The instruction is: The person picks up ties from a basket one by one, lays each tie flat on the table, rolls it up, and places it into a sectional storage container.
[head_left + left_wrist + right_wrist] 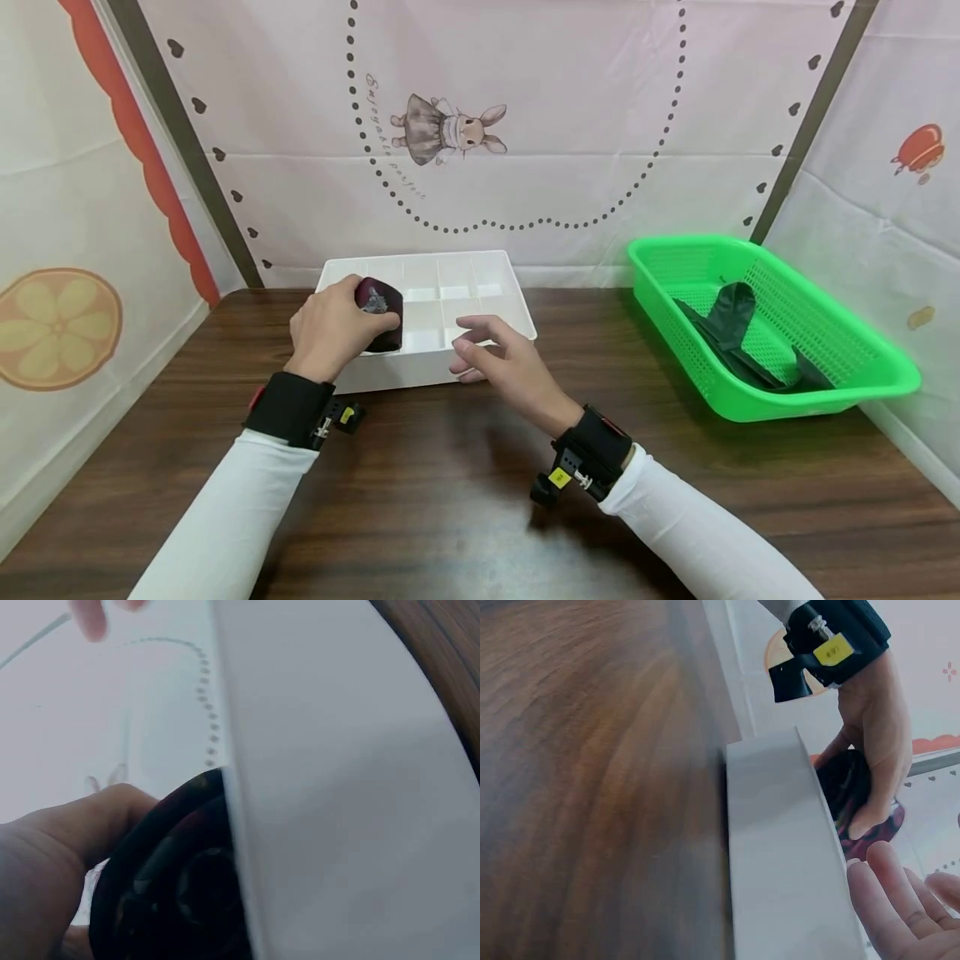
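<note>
My left hand (330,329) pinches a dark maroon-and-black rounded bundle (380,310) with a grey mark on its face; it looks like rolled cloth, though its kind is unclear. This bundle is at the left part of a white compartment box (401,369), partly behind the front wall in the left wrist view. Past that wall (780,840), the right wrist view shows the left hand around the bundle. My right hand (506,362), fingers loosely spread, hovers at the box's front right corner and holds nothing.
A green perforated basket (892,371) stands at the right with several limp black pieces (731,317) inside. The brown wooden table (420,500) runs under everything. Printed cloth walls (585,100) enclose the back and sides.
</note>
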